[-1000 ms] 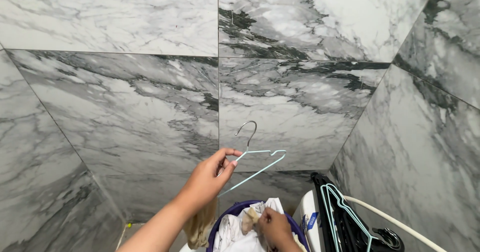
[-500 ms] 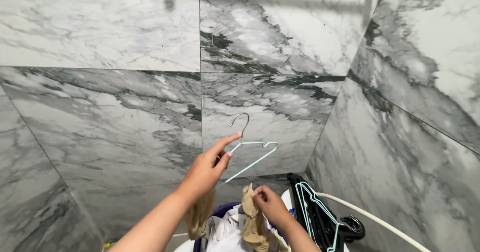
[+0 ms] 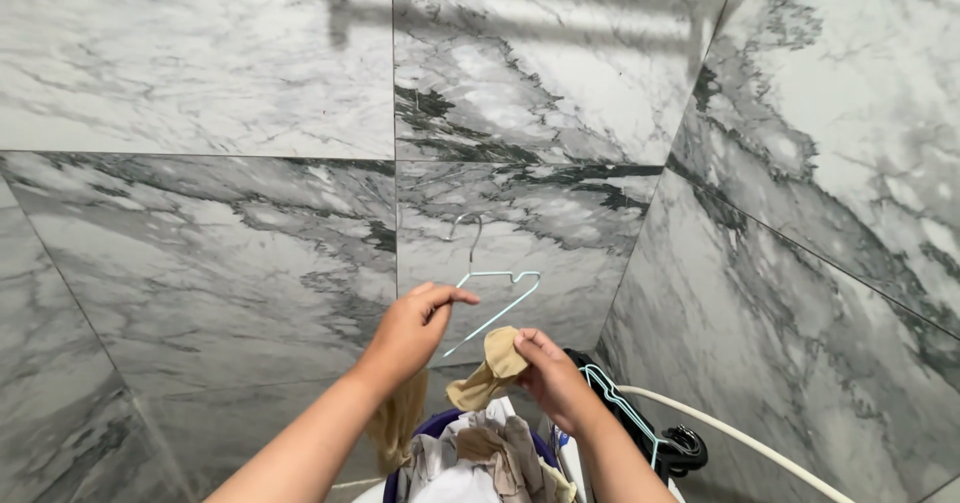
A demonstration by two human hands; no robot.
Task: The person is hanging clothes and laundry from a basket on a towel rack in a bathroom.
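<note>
My left hand (image 3: pixel 412 329) holds up a thin pale-blue wire hanger (image 3: pixel 495 300) with a metal hook, in front of the marble wall. A tan piece of cloth (image 3: pixel 398 428) hangs below that hand. My right hand (image 3: pixel 552 371) is shut on a small tan garment (image 3: pixel 487 368), lifted just under the hanger. Below both hands sits a purple basket (image 3: pixel 440 429) filled with white and tan laundry (image 3: pixel 480 458).
Grey-veined marble wall tiles (image 3: pixel 230 233) fill the view, meeting at a corner on the right. A bundle of black and pale-blue hangers (image 3: pixel 630 413) lies to the right of the basket, beside a white curved tube (image 3: pixel 740 438).
My right hand has risen out of the basket with the tan garment, up toward the hanger. The view has tilted up and shifted slightly; my left hand keeps the hanger raised.
</note>
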